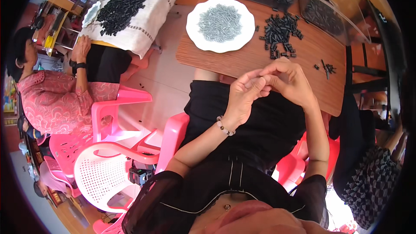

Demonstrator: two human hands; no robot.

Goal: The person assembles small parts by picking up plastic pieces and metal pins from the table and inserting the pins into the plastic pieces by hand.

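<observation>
My left hand [245,96], with a beaded bracelet [225,128] at its wrist, and my right hand [293,78] meet above my lap at the table's near edge. The fingertips of both are pinched close together. Whatever they hold, if anything, is too small or hidden to make out. Just beyond my right hand lies a loose pile of short black cylindrical pieces [279,32] on the brown wooden table [242,63]. To its left stands a white scalloped plate [193,29] heaped with small clear tube-like pieces [220,22]. A few thin dark pieces [329,68] lie farther right.
Clear plastic bins [346,15] with black pieces line the table's far side. At left a person [56,99] sits by a cloth-covered table [147,26] bearing another black heap [121,12]. Pink chairs [173,134] stand close on my left; another person [372,182] is at right.
</observation>
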